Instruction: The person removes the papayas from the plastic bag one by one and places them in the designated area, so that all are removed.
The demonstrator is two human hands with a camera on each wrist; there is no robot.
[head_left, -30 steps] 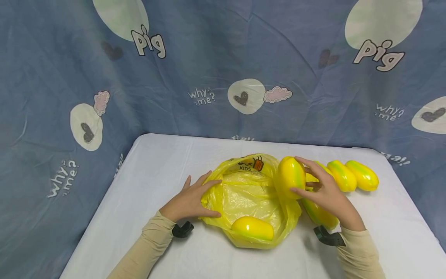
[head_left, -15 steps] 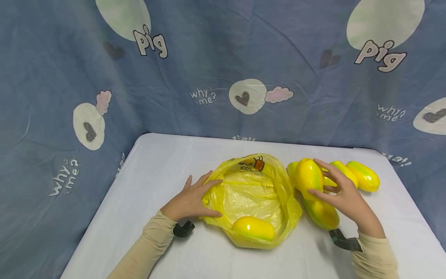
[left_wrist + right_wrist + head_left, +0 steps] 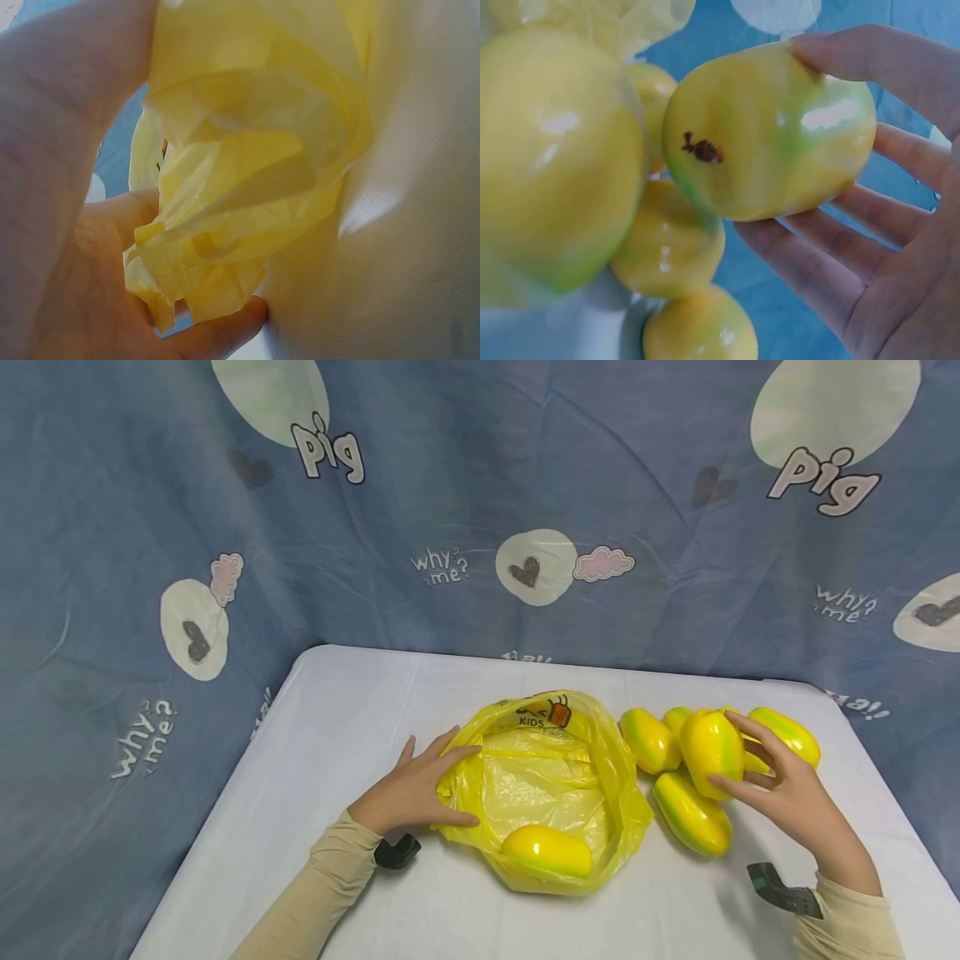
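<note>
My right hand [image 3: 795,793] grips a glossy yellow-green mango [image 3: 712,752] between thumb and fingertips, over the other mangoes at the right. In the right wrist view the held mango [image 3: 769,135] shows a dark stem mark on its end. My left hand [image 3: 412,789] rests at the left rim of a yellow plastic bag [image 3: 543,789], its fingers spread and its thumb and forefinger lying over the rim. In the left wrist view, crumpled bag film [image 3: 240,172] lies against this hand. One mango [image 3: 547,852] lies in the front of the bag, whose mouth gapes upward.
Right of the bag a mango [image 3: 693,814] lies in front and another mango [image 3: 648,742] behind it. Farther right is a mango [image 3: 787,735], with others partly hidden by the held one. A white-covered table [image 3: 360,693] bears everything, and a blue printed curtain [image 3: 420,485] hangs behind.
My right hand has moved rightward with the mango, from the bag's right rim to over the mango group, uncovering mangoes beside the bag. The left hand and bag have stayed in place.
</note>
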